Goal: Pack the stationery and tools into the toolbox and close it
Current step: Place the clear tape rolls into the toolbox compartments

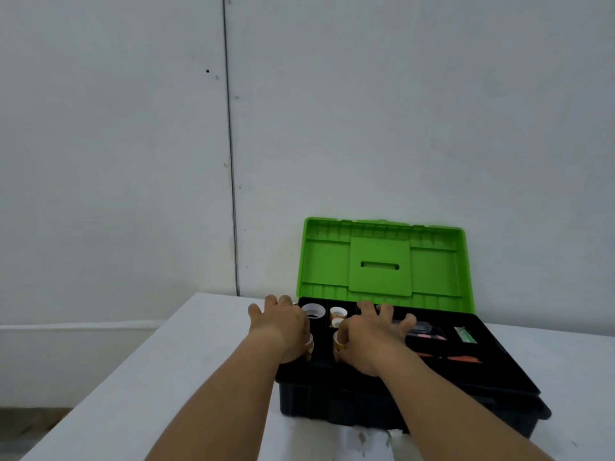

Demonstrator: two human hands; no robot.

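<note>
— On the white table [159, 371], against the wall [116, 144], sits the toolbox [382, 404]: black base, green lid [382, 261] standing upright behind it. From the head view that is all we get.

— And the hands?

— Both over the tray's left end. The left hand [283, 324] lies fingers spread by the white tape roll [313, 310]; the right hand [372, 337] is splayed too, palm down. A small amber-edged roll [340, 342] shows by its thumb side, but whether it is pinched I cannot tell.

— Which way does the box run?

— Its long axis goes left to right, slightly skewed, the near right corner closest to us. It opens towards the person, hinge at the wall side.

— What might go amiss?

— I'd judge a roll standing proud of its compartment could stop the lid seating. The red-handled tool [449, 358] and green item [465, 335] look low enough. Fingers lingering on the rim would get caught as the lid drops.
</note>
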